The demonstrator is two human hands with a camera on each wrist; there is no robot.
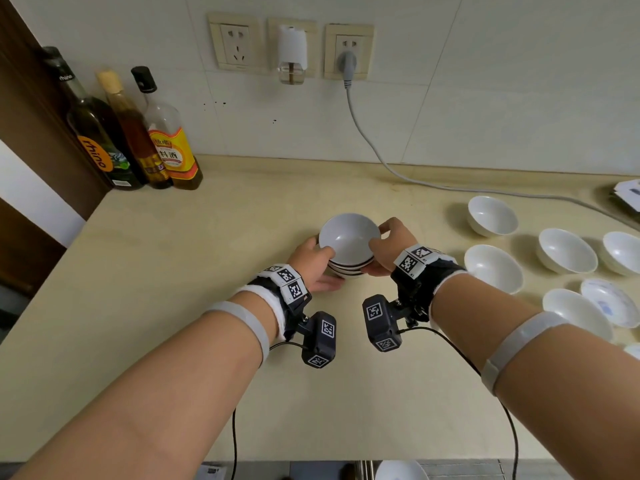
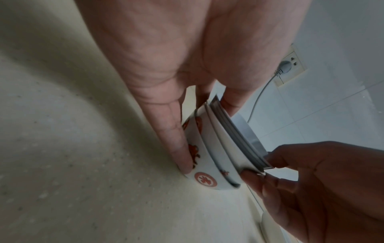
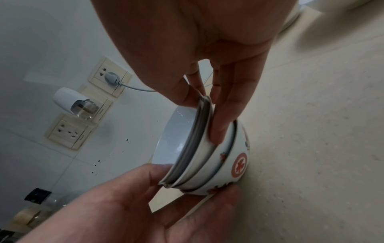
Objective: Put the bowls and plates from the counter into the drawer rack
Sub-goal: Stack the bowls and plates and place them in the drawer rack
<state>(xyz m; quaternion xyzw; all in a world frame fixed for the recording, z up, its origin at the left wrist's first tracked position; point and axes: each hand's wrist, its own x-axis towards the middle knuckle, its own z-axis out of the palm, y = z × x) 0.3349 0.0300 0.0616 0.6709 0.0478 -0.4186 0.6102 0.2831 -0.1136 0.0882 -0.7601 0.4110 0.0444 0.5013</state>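
Both hands, left hand [image 1: 311,259] and right hand [image 1: 389,244], clasp the red-marked bowl stack [image 1: 348,251]; a bottle [image 1: 95,133] reads "rhino"

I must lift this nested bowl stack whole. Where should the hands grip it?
Grip the bowl stack from opposite sides, left hand and right hand, fingertips low on the bottom bowl: rims are loosely nested, so lifting the top bowl alone would likely separate it.

Home kitchen. Beige stone-look worktop [image 1: 173,271] against a tiled wall w/ three wall sockets [image 1: 235,41], one w/ a grey plug [image 1: 347,62] and cord. Cooking bottles [image 1: 138,133] (oil, cooking wine) stand in the back-left corner. White bowls [image 1: 564,251] and a small plate [image 1: 609,301] sit at right.
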